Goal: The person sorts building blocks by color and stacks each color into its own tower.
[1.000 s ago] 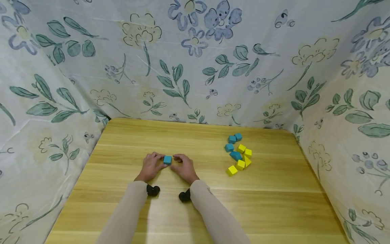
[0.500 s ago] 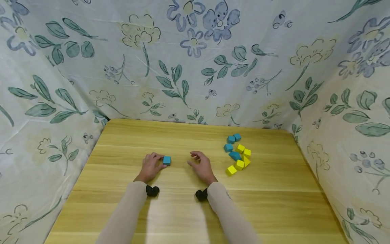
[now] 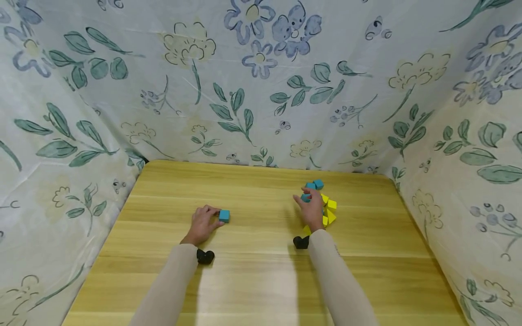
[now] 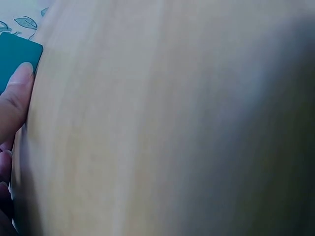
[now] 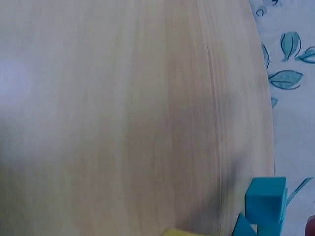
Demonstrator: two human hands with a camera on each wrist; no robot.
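Observation:
A blue cube (image 3: pixel 224 216) sits on the table, left of centre. My left hand (image 3: pixel 202 225) holds its left side between forefinger and thumb; in the left wrist view the thumb (image 4: pixel 18 88) lies on the cube's face. On the right, my right hand (image 3: pixel 311 210) hovers at the pile of blocks, thumb and forefinger spread around a second blue cube (image 3: pixel 306 198). Contact with that cube cannot be made out. A blue block (image 5: pixel 266 204) shows low in the right wrist view, with a fingertip (image 5: pixel 310 227) at the edge. The right hand partly covers blocks beneath it.
Two more blue cubes (image 3: pixel 318 184) lie behind the right hand. Several yellow blocks (image 3: pixel 332 205) lie to its right and under its wrist, one of them a yellow triangular block (image 3: pixel 331 217). Floral cloth (image 3: pixel 261 113) hangs round the wooden table (image 3: pixel 253 271) at the back and sides.
My right hand has left the held cube's side and travelled right to the pile of blocks. The left hand and its blue cube have stayed in place.

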